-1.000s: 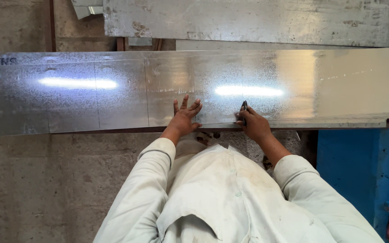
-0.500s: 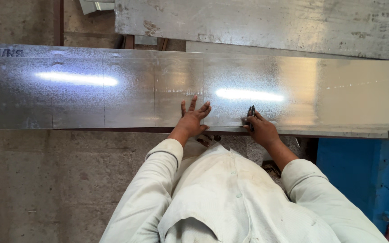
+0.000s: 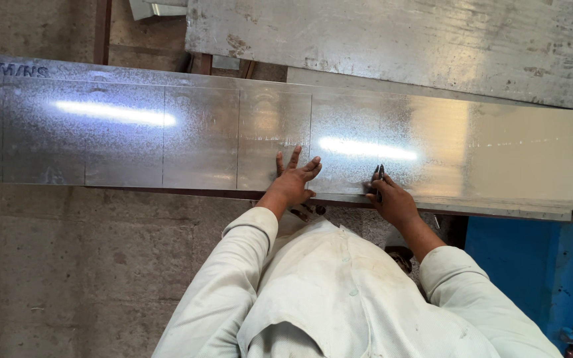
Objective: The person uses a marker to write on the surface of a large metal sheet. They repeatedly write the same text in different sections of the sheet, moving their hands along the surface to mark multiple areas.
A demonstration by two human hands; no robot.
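Note:
A long shiny galvanised metal sheet (image 3: 167, 139) lies across the view, with thin vertical lines marked on it. My left hand (image 3: 293, 179) rests flat on its near edge, fingers spread. My right hand (image 3: 392, 199) is closed around a small dark pointed tool (image 3: 379, 176), its tip touching the sheet near the front edge. Both arms wear pale long sleeves.
A duller, stained metal sheet (image 3: 399, 46) lies behind the shiny one. A blue metal frame (image 3: 565, 278) stands at the lower right. Bare concrete floor (image 3: 67, 265) spreads at the lower left. Rusty bars (image 3: 103, 26) show at the top left.
The view has shifted slightly. My left hand and right hand stay at the sheet's near edge, with the tool still against the metal.

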